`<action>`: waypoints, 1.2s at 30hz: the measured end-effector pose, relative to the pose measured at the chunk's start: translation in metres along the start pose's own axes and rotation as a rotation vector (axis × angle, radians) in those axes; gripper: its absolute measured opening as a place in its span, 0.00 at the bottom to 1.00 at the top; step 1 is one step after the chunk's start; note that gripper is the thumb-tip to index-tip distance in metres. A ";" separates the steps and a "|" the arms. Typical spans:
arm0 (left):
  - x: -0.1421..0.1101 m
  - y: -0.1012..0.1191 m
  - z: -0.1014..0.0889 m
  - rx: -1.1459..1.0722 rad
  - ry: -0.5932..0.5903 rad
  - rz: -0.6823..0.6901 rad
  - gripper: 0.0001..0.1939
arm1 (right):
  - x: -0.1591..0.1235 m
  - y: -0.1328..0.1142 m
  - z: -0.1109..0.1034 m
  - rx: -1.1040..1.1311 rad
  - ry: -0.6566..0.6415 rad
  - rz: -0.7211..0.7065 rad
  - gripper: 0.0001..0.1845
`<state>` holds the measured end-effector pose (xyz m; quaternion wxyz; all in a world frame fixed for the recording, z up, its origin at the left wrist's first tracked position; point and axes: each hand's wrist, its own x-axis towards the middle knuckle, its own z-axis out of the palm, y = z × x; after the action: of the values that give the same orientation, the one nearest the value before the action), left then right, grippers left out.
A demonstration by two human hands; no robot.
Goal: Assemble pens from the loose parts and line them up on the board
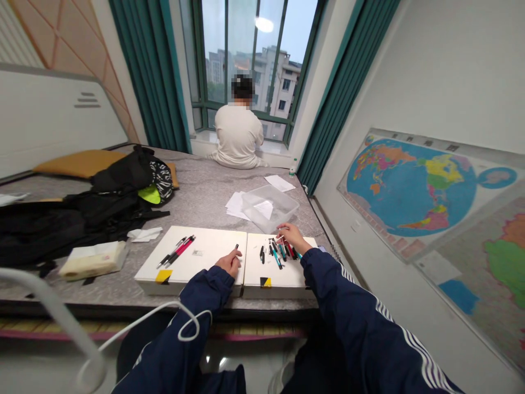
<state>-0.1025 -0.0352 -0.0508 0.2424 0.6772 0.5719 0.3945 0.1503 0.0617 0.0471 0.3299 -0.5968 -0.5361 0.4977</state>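
My left hand (229, 264) rests near the right edge of the left white box (213, 238), its fingers closed around a short black pen part (237, 247) that sticks up. Over the right white box (252, 271), my right hand (293, 236) hovers at a pile of pen parts, fingers pinched together. Something thin and pale shows at its fingertips, too small to name. Black barrels, a teal pen piece (279, 264) and red ones lie in that pile. On the left box, several whole pens, including a red pen (185, 250), lie side by side.
Behind the boxes stands a clear plastic bin (268, 210) beside white papers (235, 205). A tissue pack (94, 260) and black bags (115, 210) lie to the left. A person (238, 134) sits facing the window. A white cable (147, 317) loops by my left sleeve.
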 end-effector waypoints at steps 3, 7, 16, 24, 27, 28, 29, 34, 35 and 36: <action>0.002 -0.006 0.002 -0.029 0.071 0.035 0.15 | -0.008 -0.009 -0.002 0.043 -0.152 -0.005 0.12; 0.002 -0.008 0.005 -0.013 0.120 0.024 0.16 | -0.012 -0.019 -0.006 -0.006 -0.255 -0.051 0.10; 0.000 -0.007 0.008 0.016 0.134 0.056 0.13 | 0.004 -0.019 -0.032 -0.546 0.039 -0.171 0.16; 0.001 -0.013 0.012 0.069 0.099 0.071 0.11 | 0.007 0.004 -0.059 -1.132 -0.130 0.031 0.17; 0.001 -0.014 0.012 0.086 0.088 0.066 0.11 | 0.008 0.014 -0.064 -1.212 -0.137 0.061 0.18; 0.001 -0.013 0.012 0.094 0.084 0.062 0.11 | 0.008 0.015 -0.066 -1.225 -0.154 0.076 0.19; 0.001 -0.013 0.012 0.104 0.080 0.057 0.10 | 0.008 0.016 -0.066 -1.227 -0.179 0.094 0.20; 0.000 -0.007 0.010 0.164 0.048 0.034 0.10 | -0.001 0.010 -0.060 -1.209 -0.242 0.143 0.19; 0.000 -0.006 0.010 0.171 0.044 0.033 0.10 | -0.003 0.007 -0.057 -1.206 -0.238 0.124 0.17; 0.000 -0.005 0.009 0.175 0.040 0.034 0.10 | -0.005 0.005 -0.054 -1.210 -0.241 0.095 0.15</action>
<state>-0.0978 -0.0334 -0.0596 0.1642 0.6972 0.5974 0.3606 0.2034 0.0633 0.0597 -0.1524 -0.6410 -0.7295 0.1836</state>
